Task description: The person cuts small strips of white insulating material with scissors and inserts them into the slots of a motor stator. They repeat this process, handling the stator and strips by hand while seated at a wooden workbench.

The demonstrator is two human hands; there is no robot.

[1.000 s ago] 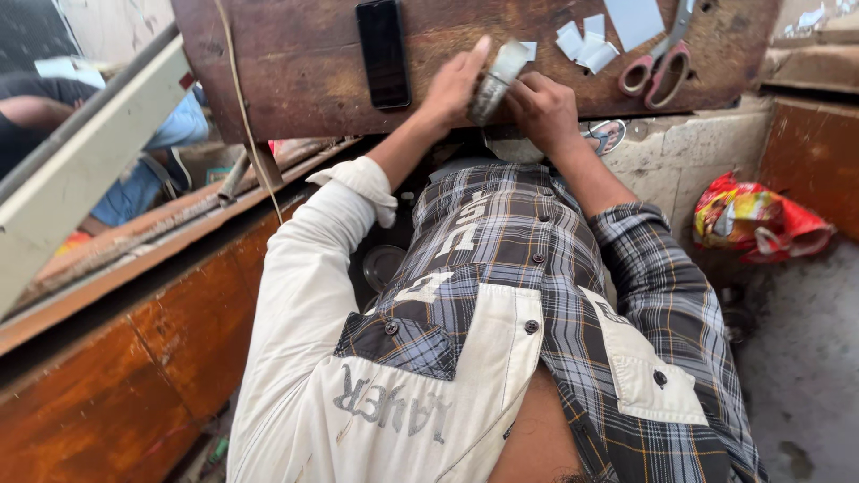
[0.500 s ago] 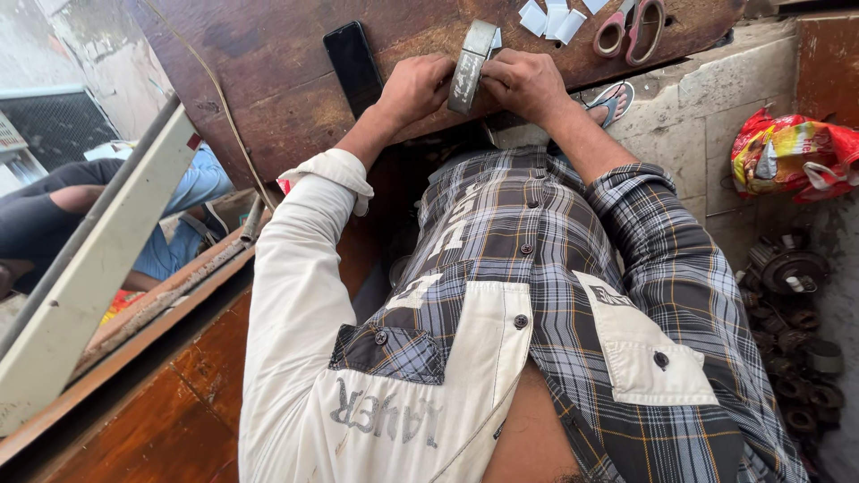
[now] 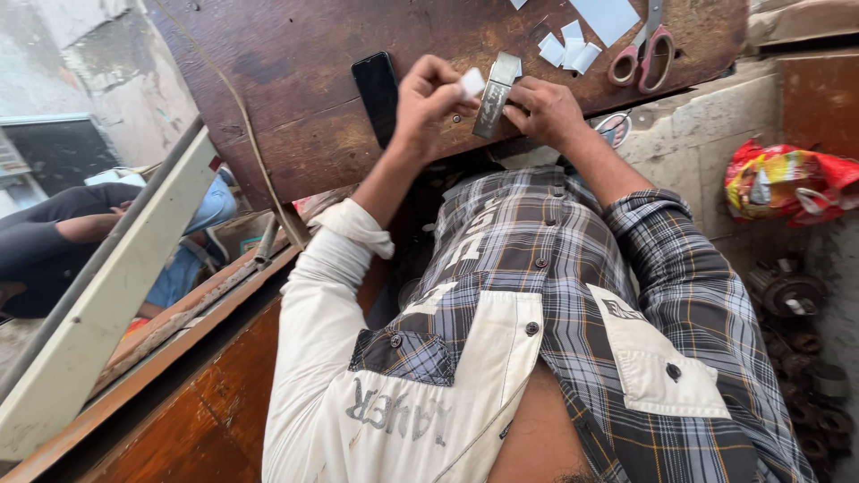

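at the far left a second person in a dark top (image 3: 63, 237) sits low behind a pale slanted beam (image 3: 116, 295); they showed at the same edge half a second ago, though the view has since tipped and shows more of the beam. next comes the brown wooden board (image 3: 295, 116), with a thin cord (image 3: 255, 161) running down its face and a black phone (image 3: 378, 89) lying flat on it, unmoved from the earlier frame.

just right of the phone, the left hand (image 3: 425, 103) is raised over the board, thumb and forefinger pinched on a small white piece (image 3: 471, 82), the other fingers curled under. half a second ago this hand was pressed against the metal strip with no white piece showing in it; now it stands a little apart from the strip.

the grey metal strip (image 3: 495, 94) stands tilted on the board between the two hands, as before. the right hand (image 3: 548, 107) grips its lower end, fingers folded close together around it, thumb on the near side; that grip looks unchanged.

further right on the board lie several cut white scraps (image 3: 565, 49), a larger white sheet (image 3: 607, 16) and red-handled scissors (image 3: 642, 49), all where they lay earlier. at the far right, off the board, a red and yellow bag (image 3: 787, 183) sits by the wall.
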